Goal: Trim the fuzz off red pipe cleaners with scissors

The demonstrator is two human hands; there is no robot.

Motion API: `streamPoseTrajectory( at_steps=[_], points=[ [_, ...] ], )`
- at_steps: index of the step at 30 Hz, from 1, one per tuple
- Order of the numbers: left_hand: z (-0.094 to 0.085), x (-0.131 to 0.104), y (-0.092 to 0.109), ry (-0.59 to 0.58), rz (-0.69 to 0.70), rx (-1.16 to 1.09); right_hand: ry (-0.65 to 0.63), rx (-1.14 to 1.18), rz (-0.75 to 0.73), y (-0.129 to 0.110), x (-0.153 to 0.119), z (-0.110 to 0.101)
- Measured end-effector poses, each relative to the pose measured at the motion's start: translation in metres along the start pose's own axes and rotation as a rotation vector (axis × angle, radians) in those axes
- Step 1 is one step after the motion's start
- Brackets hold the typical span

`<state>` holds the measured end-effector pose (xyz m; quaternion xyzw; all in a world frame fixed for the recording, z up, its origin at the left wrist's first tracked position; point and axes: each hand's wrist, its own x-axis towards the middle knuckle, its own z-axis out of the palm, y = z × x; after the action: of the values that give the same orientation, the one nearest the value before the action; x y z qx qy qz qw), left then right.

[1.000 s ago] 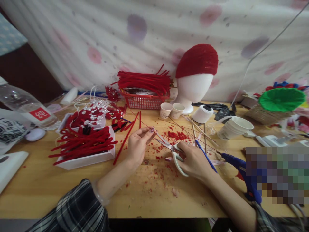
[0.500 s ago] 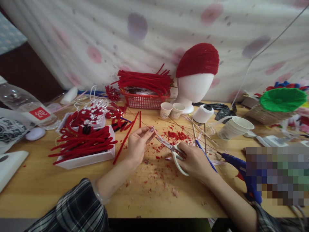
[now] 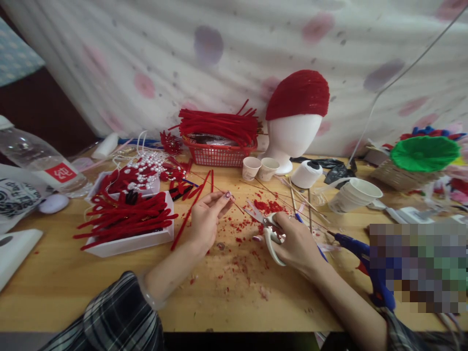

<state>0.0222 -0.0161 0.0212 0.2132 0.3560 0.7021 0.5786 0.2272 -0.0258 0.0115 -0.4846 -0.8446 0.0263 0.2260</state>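
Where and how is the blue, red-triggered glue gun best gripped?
Likely by the handle of the blue glue gun, coming from near right: the handle slopes toward the near edge of the wooden table, while the slim nozzle points away.

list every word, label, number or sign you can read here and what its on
"纯", as best it reads: white character on the red label of the clear bottle
Black print on the white bag at the left edge: too distorted and blurred to read
Faint marks on the two small paper cups: too small to read
No other text is legible
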Motion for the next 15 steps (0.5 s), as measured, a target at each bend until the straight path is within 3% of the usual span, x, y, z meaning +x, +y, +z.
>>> streamPoseTrajectory(
  at_steps=[5, 15],
  points=[
    [-0.0005, -0.0015, -0.0028, -0.003, 0.0, 0.025, 0.002, -0.122, -0.051, -0.0009, -0.002, 0.0052],
    [0.0009, -0.0039, -0.0044, 0.01, 0.008, 0.02, -0.007, -0.078, -0.044, -0.0041, -0.0014, 0.0045]
  ],
)
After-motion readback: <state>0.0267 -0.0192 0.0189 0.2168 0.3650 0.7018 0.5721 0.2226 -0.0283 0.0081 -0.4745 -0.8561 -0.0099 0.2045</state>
